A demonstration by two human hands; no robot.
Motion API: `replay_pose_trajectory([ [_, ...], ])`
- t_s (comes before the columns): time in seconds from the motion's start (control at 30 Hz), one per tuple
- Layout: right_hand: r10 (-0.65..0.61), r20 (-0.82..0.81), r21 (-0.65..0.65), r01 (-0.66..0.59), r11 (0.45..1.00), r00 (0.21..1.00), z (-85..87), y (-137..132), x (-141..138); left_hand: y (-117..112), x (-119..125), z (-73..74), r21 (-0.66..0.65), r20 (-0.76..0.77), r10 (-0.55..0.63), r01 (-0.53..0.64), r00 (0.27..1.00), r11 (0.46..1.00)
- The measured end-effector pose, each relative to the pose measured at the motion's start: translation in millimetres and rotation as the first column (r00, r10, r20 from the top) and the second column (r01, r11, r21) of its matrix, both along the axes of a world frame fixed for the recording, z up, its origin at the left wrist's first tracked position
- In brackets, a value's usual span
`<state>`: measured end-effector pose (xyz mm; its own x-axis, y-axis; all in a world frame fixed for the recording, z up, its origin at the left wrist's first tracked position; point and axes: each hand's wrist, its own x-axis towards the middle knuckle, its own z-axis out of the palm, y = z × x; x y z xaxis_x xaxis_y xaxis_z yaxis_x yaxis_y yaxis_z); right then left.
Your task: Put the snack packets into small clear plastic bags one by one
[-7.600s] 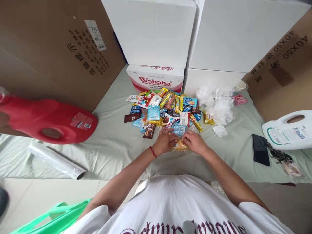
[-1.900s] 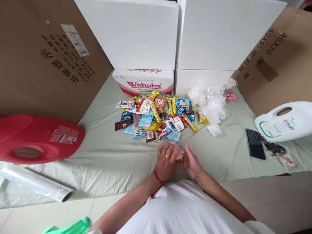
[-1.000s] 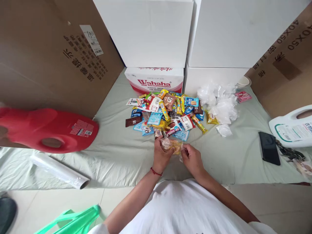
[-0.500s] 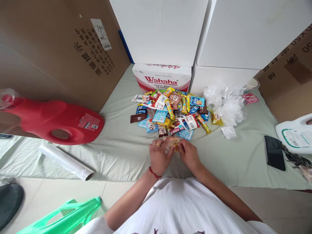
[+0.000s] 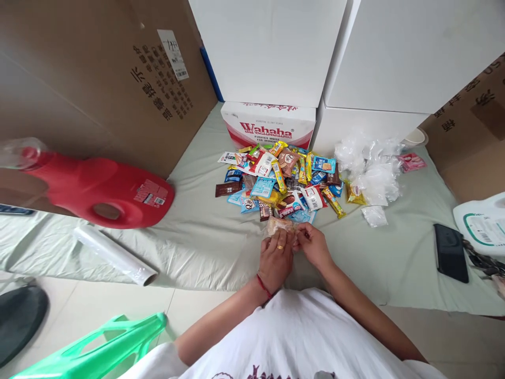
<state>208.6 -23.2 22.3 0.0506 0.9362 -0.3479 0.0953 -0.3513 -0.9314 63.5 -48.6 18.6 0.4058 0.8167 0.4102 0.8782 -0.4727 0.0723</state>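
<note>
A small clear plastic bag (image 5: pixel 279 223) with something orange-brown inside lies at the near edge of a pile of wrapped snacks (image 5: pixel 290 160). My left hand (image 5: pixel 276 260) lies over it, fingers bent and closed on its near side. At the bag's right end, my right hand (image 5: pixel 313 246) pinches the gathered plastic between thumb and fingertips. My left fingers cover part of the bag, so its exact contents cannot be made out.
Clear crumpled plastic bags (image 5: pixel 371 168) heap right of the snacks, near a yellow packet (image 5: pixel 354 193). A Wahaha carton (image 5: pixel 270 129) stands behind. Leftward are a red jug (image 5: pixel 114 192) and plastic-film roll (image 5: pixel 114 256); a phone (image 5: pixel 451 252) lies rightward.
My left hand has turned and shifted right, now laid over the bag instead of gripping its left side. The bag shows more of its far part. The whole view has shifted slightly.
</note>
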Motion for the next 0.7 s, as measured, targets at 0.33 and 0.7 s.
replay_pose_trajectory([
  [0.33, 0.3, 0.308, -0.249, -0.228, 0.941, 0.903, 41.8, 35, 19, -5, 17, 11.5, -0.118, -0.36, -0.231, 0.201, 0.904, 0.972],
  [0.7, 0.356, 0.698, -0.101, -0.407, 0.908, 0.621, 30.8, 52, -9, 27, -39, 30.1, -0.182, 0.501, -0.096, 0.214, 0.86, 0.96],
])
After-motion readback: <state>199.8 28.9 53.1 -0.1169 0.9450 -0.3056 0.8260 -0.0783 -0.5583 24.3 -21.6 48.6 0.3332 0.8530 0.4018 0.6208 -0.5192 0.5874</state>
